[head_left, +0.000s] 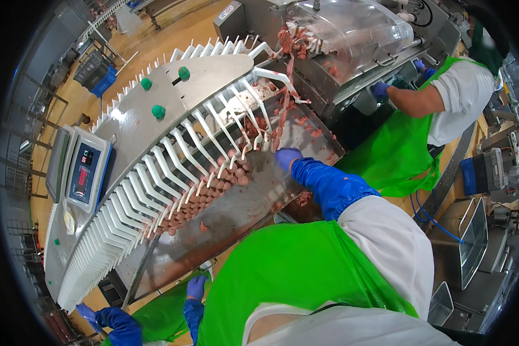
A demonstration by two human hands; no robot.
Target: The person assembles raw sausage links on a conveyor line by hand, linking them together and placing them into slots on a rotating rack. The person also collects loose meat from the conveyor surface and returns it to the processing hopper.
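My right hand (288,160), in a blue glove and blue sleeve cover, is over the steel tray (176,236), beside a hanging strip of raw meat (284,112). Its fingers look curled, and what they hold, if anything, is hidden. Left of it, many pink meat rounds (205,199) lie bunched along the tray, against the white bent slats (173,153) of a curved conveyor. Smeared ground meat and scraps are scattered over the tray's far end. A gloved hand (196,287) shows low at the left edge of my green apron; whether it is my left hand or a co-worker's, I cannot tell.
A steel machine with a clear cover (357,34) stands far right, with a co-worker (409,115) at it. Another co-worker's hand (87,312) is lower left. A digital scale (85,173) sits on the conveyor's steel top (127,115). Steel bins (458,242) stand at right.
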